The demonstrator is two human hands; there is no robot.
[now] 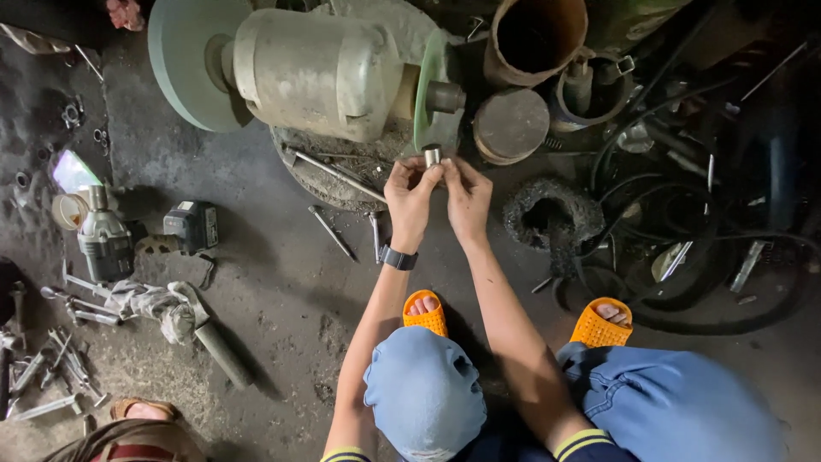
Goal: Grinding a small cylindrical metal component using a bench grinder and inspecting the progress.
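Observation:
My left hand (412,193) and my right hand (466,192) are raised together and both pinch a small shiny metal cylinder (433,156). The piece is held right against the thin green grinding wheel (430,94) on the right end of a grey bench grinder (312,73). A black watch (398,257) is on my left wrist. I am squatting, with blue jeans over my knees and orange sandals (426,312) on both feet.
A larger green wheel (181,60) sits on the grinder's left end. Metal rods (333,233) lie on the concrete floor. At the left are a power tool (104,239), a battery pack (191,226) and scattered wrenches. Rusty pipe (534,38), cables and belts crowd the right. Another person's foot (141,411) shows bottom left.

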